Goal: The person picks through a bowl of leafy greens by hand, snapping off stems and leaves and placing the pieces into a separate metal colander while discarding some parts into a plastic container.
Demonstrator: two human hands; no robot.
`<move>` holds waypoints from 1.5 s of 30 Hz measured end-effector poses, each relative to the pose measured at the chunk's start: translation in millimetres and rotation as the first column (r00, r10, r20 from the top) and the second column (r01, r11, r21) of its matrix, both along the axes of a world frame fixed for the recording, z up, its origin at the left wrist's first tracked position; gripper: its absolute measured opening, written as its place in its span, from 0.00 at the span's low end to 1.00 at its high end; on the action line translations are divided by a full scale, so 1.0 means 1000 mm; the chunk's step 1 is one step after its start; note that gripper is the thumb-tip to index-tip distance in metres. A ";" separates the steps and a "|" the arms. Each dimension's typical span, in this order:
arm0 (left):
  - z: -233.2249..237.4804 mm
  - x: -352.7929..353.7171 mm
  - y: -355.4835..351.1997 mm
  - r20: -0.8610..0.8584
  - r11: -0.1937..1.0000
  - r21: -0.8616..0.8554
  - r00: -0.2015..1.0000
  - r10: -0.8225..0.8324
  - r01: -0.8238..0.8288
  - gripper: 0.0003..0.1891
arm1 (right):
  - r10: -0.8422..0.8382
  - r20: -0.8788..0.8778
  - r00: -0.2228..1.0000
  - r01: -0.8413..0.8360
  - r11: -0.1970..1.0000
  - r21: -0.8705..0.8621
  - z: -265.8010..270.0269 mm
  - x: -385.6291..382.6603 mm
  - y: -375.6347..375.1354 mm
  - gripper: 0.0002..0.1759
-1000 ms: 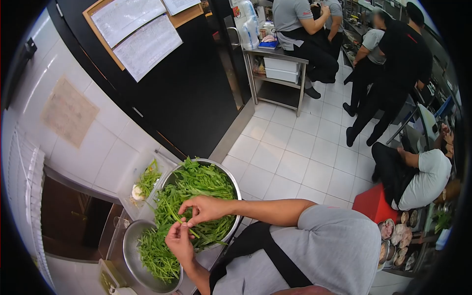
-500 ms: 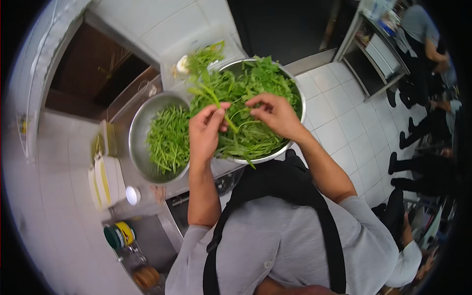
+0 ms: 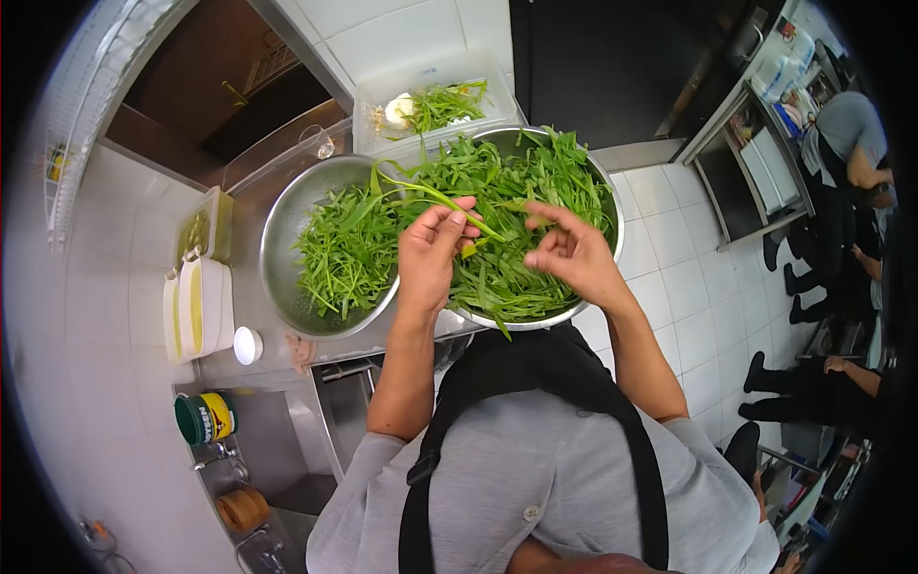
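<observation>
Between the thumb and fingers of my left hand (image 3: 430, 253) is a long leafy green stem (image 3: 432, 193), which looks like water spinach. The stem slants over the greens, its leafy end pointing to the upper left. My right hand (image 3: 579, 258) hovers just right of the stem's cut end, thumb and fingers apart, with nothing visible in it. Below both hands a large steel bowl (image 3: 620, 225) is heaped with leafy greens (image 3: 507, 177). To its left stands a smaller steel bowl (image 3: 283, 244) of picked greens (image 3: 346, 258).
A clear plastic tub (image 3: 368, 139) with stems stands behind the bowls. On the steel counter's left are white containers (image 3: 203, 304) and a white cup (image 3: 248, 345). A sink (image 3: 287, 435) with a green-yellow can (image 3: 206, 418) lies nearer. Co-workers (image 3: 841, 158) stand at far right.
My right hand has drawn away from the stem and its fingers have opened. My left hand still holds the stem. The camera view has shifted, bringing the plastic tub more fully into sight.
</observation>
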State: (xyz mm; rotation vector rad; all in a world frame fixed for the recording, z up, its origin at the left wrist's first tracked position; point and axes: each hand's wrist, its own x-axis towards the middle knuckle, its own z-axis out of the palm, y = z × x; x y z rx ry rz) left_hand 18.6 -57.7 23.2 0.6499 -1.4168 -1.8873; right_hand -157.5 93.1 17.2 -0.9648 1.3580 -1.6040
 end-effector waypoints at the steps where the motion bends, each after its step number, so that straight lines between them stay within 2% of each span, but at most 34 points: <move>1: -0.003 -0.001 0.002 0.020 1.000 -0.003 1.000 0.006 -0.006 0.13 | 0.083 -0.027 0.996 -0.082 0.996 0.023 0.003 0.001 0.000 0.40; 2: -0.005 -0.002 0.005 0.042 1.000 -0.004 0.999 0.010 -0.010 0.13 | 0.164 -0.050 0.985 -0.162 0.986 0.048 0.005 0.002 0.000 0.40; 3: 0.000 -0.005 0.010 0.053 1.000 -0.025 0.999 -0.008 0.009 0.12 | 0.112 -0.068 0.991 -0.111 0.994 0.014 0.008 0.007 -0.005 0.33; 6: -0.008 -0.007 0.015 0.104 0.993 -0.069 0.990 -0.090 0.098 0.12 | 0.010 -0.193 0.981 0.005 0.997 0.076 -0.001 0.009 -0.019 0.23; 7: -0.006 -0.009 0.019 0.104 0.996 -0.040 0.992 -0.076 0.080 0.13 | -0.026 -0.113 0.993 0.037 0.995 0.097 0.001 0.010 -0.021 0.14; 10: -0.006 -0.004 0.018 0.157 0.994 -0.060 0.984 -0.080 0.091 0.12 | -0.023 0.039 0.999 0.020 0.998 0.066 -0.001 0.014 -0.025 0.09; 11: -0.005 -0.003 0.019 0.147 0.995 -0.060 0.987 -0.067 0.077 0.12 | 0.012 -0.052 0.999 -0.006 0.994 0.113 0.003 0.011 -0.022 0.08; 18: -0.002 0.003 0.020 0.080 0.999 -0.050 0.997 0.013 -0.009 0.10 | 0.090 0.059 0.994 -0.096 0.989 0.112 0.002 0.014 -0.020 0.06; 21: -0.003 -0.003 0.024 -0.006 0.993 0.040 0.994 0.113 -0.112 0.10 | 0.121 0.039 0.992 -0.125 0.982 0.141 0.010 0.015 -0.015 0.05; 24: -0.001 0.003 0.002 -0.062 0.970 0.049 0.968 0.243 -0.240 0.09 | 0.176 0.005 0.984 -0.174 0.970 0.168 0.009 0.019 -0.003 0.04; 26: 0.006 0.007 -0.005 -0.051 0.962 -0.002 0.961 0.271 -0.272 0.08 | 0.250 0.007 0.968 -0.246 0.946 0.212 0.014 0.018 0.004 0.04; 29: 0.010 0.011 -0.007 -0.001 0.943 -0.074 0.946 0.325 -0.324 0.08 | 0.212 0.016 0.977 -0.210 0.974 -0.088 0.043 0.021 0.005 0.04; 30: 0.013 0.014 -0.005 0.005 0.935 -0.115 0.942 0.337 -0.334 0.08 | 0.140 -0.026 0.990 -0.142 0.969 -0.201 0.060 0.021 0.004 0.05; 32: 0.019 0.020 0.000 0.017 0.917 -0.199 0.934 0.356 -0.346 0.08 | -0.024 -0.084 0.996 -0.016 0.899 -0.438 0.096 0.016 -0.007 0.07; 33: 0.011 0.017 0.000 -0.075 0.917 -0.152 0.929 0.362 -0.370 0.08 | -0.112 -0.099 0.989 0.039 0.830 -0.556 0.110 0.009 -0.018 0.08; 34: 0.012 0.018 0.002 -0.076 0.915 -0.159 0.929 0.363 -0.371 0.08 | -0.206 -0.130 0.970 0.081 0.775 -0.627 0.120 -0.001 -0.034 0.07; 36: 0.014 0.020 0.006 -0.070 0.916 -0.172 0.932 0.355 -0.362 0.07 | -0.369 -0.103 0.924 0.260 0.802 -0.538 0.141 -0.012 -0.083 0.09; 37: 0.013 0.021 0.009 -0.083 0.911 -0.169 0.927 0.367 -0.376 0.07 | -0.314 -0.162 0.935 0.212 0.866 -0.453 0.136 -0.028 -0.117 0.13; 38: 0.012 0.024 0.014 -0.057 0.915 -0.181 0.933 0.356 -0.360 0.07 | -0.252 -0.461 0.851 0.115 0.945 -0.305 0.106 -0.059 -0.153 0.23; 39: 0.014 0.029 0.018 -0.039 0.917 -0.197 0.937 0.348 -0.348 0.07 | -0.180 -0.898 0.402 0.200 0.974 -0.106 0.074 -0.079 -0.170 0.35; 40: 0.019 0.030 0.013 -0.044 0.910 -0.225 0.937 0.348 -0.348 0.08 | -0.233 -0.923 0.305 0.192 0.965 -0.180 0.055 -0.079 -0.170 0.41; 41: 0.019 0.033 0.015 -0.105 0.906 -0.217 0.931 0.350 -0.365 0.07 | -0.186 -0.840 0.509 0.235 0.969 -0.073 0.066 -0.059 -0.158 0.40; 42: 0.019 0.032 0.007 -0.143 0.900 -0.212 0.923 0.357 -0.381 0.07 | -0.154 -0.786 0.599 0.217 0.976 -0.026 0.071 -0.045 -0.145 0.36; 43: 0.014 0.035 0.008 -0.161 0.897 -0.193 0.915 0.370 -0.397 0.06 | -0.106 -0.683 0.723 0.151 0.989 0.006 0.068 -0.035 -0.135 0.26; 45: 0.010 0.042 0.013 -0.197 0.903 -0.143 0.906 0.376 -0.406 0.06 | 0.046 -0.493 0.869 -0.034 0.999 0.033 0.059 -0.018 -0.115 0.20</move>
